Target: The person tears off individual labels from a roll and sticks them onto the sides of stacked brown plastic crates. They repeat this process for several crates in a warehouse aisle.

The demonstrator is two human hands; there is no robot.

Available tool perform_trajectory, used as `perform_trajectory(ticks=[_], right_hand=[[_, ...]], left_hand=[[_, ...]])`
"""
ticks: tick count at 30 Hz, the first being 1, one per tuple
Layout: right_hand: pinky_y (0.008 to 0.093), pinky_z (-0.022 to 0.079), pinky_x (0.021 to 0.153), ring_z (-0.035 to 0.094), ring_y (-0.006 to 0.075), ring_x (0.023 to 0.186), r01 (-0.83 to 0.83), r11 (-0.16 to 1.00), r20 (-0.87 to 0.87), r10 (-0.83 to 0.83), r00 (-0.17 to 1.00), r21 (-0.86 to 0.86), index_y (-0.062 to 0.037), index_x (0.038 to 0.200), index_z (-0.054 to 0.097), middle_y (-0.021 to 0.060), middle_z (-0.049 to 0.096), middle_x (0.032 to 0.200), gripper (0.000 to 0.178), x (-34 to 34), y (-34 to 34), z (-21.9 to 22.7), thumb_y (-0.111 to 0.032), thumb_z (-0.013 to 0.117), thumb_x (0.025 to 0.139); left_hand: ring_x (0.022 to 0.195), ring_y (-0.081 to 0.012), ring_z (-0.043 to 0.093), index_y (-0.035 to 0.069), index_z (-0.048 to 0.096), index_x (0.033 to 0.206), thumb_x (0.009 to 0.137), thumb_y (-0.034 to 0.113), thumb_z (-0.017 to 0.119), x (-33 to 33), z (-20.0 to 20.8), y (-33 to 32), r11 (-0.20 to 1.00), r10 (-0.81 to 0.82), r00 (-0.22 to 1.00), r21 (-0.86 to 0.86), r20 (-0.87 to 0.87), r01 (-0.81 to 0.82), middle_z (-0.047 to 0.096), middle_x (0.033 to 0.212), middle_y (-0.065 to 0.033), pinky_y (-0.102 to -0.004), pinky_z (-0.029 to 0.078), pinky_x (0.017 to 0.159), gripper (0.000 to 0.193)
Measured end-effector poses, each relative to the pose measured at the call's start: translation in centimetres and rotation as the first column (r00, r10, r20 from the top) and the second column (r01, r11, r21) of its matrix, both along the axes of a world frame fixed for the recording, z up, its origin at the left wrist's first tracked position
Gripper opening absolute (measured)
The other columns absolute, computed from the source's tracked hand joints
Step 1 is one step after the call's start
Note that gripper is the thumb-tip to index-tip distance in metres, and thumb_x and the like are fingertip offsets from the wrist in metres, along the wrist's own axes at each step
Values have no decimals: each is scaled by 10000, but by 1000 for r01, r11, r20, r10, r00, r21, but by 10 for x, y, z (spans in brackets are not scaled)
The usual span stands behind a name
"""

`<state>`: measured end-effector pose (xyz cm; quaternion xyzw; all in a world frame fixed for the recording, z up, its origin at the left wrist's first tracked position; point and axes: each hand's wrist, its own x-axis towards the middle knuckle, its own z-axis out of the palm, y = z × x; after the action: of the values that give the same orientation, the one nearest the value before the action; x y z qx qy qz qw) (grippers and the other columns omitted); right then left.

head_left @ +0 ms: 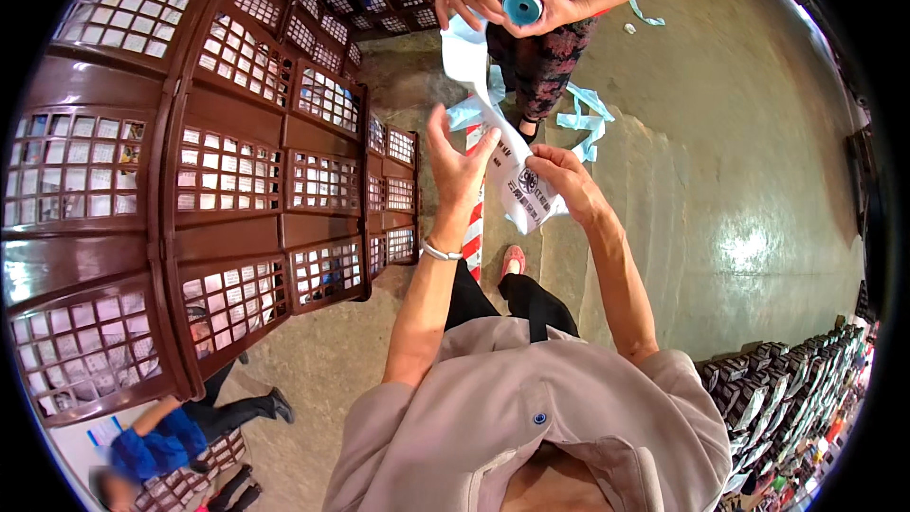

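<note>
A long white strip of printed labels [526, 192] runs down from a roll [522, 8] with a teal core, which another person holds in both hands. My right hand [574, 188] pinches the right edge of the strip near its lower end, between thumb and fingers. The printed end hangs twisted below that pinch. On the strip's left side is my left hand [460, 166], thumb and fingers spread apart. Its thumb tip is close to the strip's edge; whether it touches cannot be made out. A white bracelet [442, 251] circles my left wrist.
Brown plastic crates [227, 171] stand stacked along the left, filled with white packs. Pale blue backing strips [586, 121] litter the floor around the other person's feet. Red-and-white tape [476, 237] marks the floor. More stacked goods [787, 398] stand at lower right; a person in blue [156, 446] is at lower left.
</note>
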<state>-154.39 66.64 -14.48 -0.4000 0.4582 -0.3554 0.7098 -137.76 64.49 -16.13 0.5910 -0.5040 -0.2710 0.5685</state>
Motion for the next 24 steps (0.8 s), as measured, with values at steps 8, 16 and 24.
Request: perform_trajectory(ticks=[8,16,24], right_hand=[[240,368,684,461,76,730,-128,972,-255,75,964,-196,-20,877,581,-14,535,742,199,-42,27,40,-196,499,833],[228,380,701,459,48,742,-61,985,-162,34,986,-160,-5,911,578,-30,534,758,156,-42,61,28,-123,482,876],[230,386,634,453,53,691,-60,985,-156,34,987,-162,4,876,569,-30,522,714,182,-20,66,8,-156,481,875]], left_hand=[[1263,-373,312,65,502,1207,768,98,564,-16,70,11,743,-463,596,-80,656,665,393,1325,-146,-498,214,1039,445],[977,-107,481,63,490,1125,771,457,662,-27,39,-30,888,-226,854,262,-469,379,533,1048,-6,-262,382,800,557],[779,-90,564,88,580,991,790,313,660,-23,22,-48,767,-291,802,374,-522,522,589,885,15,-248,451,640,313]])
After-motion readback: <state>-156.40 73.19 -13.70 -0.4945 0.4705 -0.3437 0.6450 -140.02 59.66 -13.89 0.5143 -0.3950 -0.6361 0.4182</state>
